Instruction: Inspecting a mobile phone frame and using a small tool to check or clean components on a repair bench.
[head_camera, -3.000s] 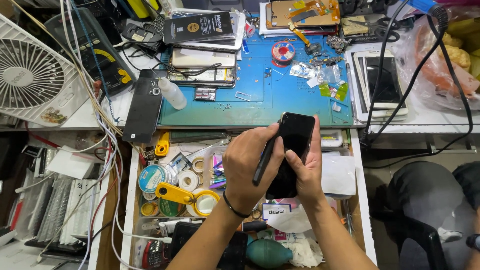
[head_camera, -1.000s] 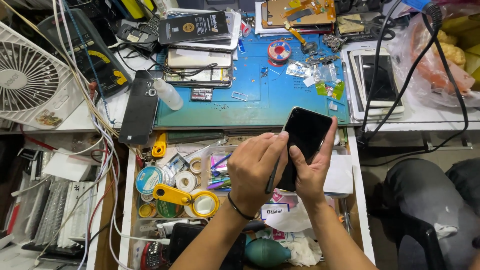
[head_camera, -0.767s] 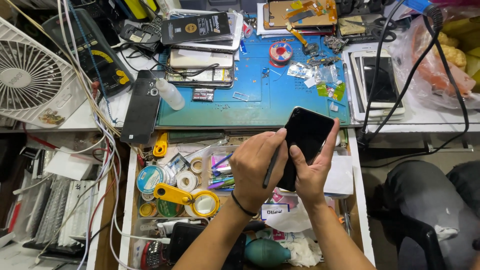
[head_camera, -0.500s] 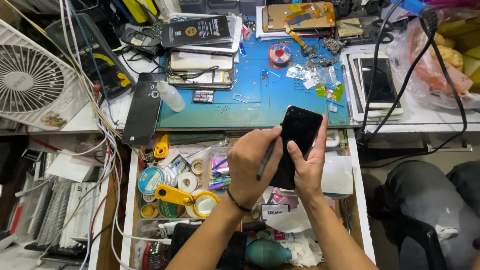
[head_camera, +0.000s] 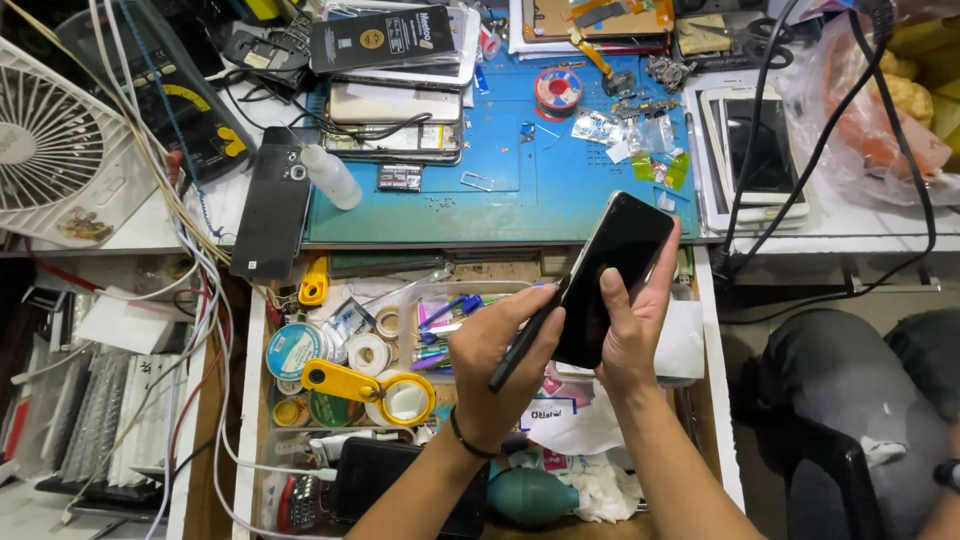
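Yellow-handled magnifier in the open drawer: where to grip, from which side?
Grip the yellow handle, probably coming from above and the drawer's left. The magnifier lies flat among tape rolls, its round lens end to the right near the left hand, which holds a dark tool. The handle's long, narrow shape suits a pinch across its width.

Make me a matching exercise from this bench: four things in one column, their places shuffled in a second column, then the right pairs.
Things:
1. black phone
2. thin dark tool
3. yellow magnifier
4. solder spool

Places:
A. on the blue mat
B. in the open drawer
C. held in the right hand
D. held in the left hand, tip at the phone's edge

Pairs: 1-C, 2-D, 3-B, 4-A
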